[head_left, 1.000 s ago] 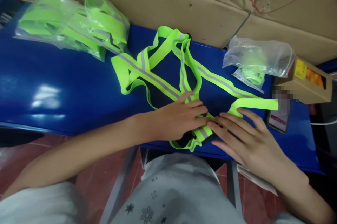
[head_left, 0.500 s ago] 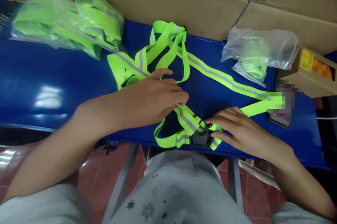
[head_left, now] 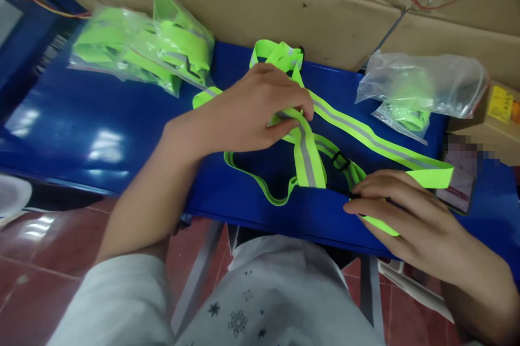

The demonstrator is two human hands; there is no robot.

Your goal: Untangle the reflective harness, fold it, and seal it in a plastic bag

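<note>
A neon yellow-green reflective strap harness (head_left: pixel 309 159) with a grey stripe lies partly looped on the blue table. My left hand (head_left: pixel 264 108) is closed on one band of it, thumb and fingers pinching the strap near the middle. Lower right, my right hand (head_left: pixel 406 216) has its fingers closed around a strap end by a dark part that the fingers mostly hide. A black slider buckle (head_left: pixel 340 161) sits on the webbing between the two hands. From there a long striped band (head_left: pixel 365 132) runs to the right and folds back.
Bagged neon straps (head_left: pixel 138 45) lie at the back left, and another clear bag (head_left: pixel 422 89) at the back right. A phone (head_left: pixel 459 178) rests near the right end beside a cardboard box (head_left: pixel 475 129). Cardboard (head_left: pixel 317 5) stands behind the blue table (head_left: pixel 81 135).
My left hand has moved up and lifted a strap in its pinch. My right hand has shifted right and slightly down. The black buckle that showed between the hands is now mostly hidden.
</note>
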